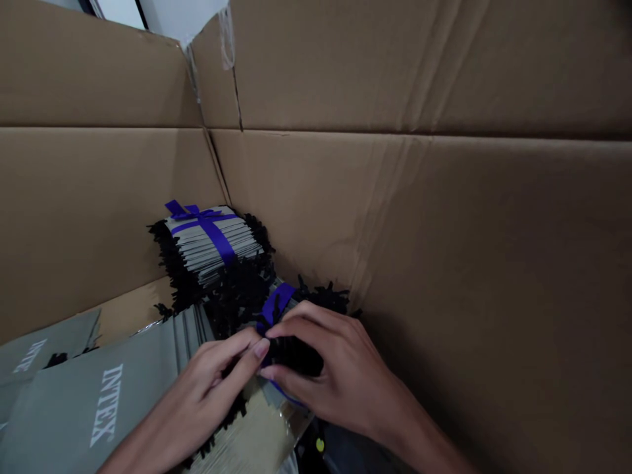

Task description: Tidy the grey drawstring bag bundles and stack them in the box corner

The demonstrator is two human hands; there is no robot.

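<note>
Low in the middle, my left hand (217, 375) pinches the purple ribbon (278, 303) between thumb and index finger. Close beside it on the right, my right hand (330, 362) has its thumb and fingers curved around the same spot, fingertips apart; whether they hold a bit of ribbon is hidden. This ribbon goes around a bundle with black fringed edges, mostly covered by my hands. Behind it, against the box corner, lies a stack of grey pieces (222, 243) with black fringe, tied with a purple ribbon bow (197, 214).
Tall cardboard walls (444, 230) rise at the back, left and right. Grey INTEX bags (133, 375) lie in a pile at the lower left. Below my hands is a beige stack (251, 438) with a clear shiny wrap. Something dark with a yellow spot lies at the bottom.
</note>
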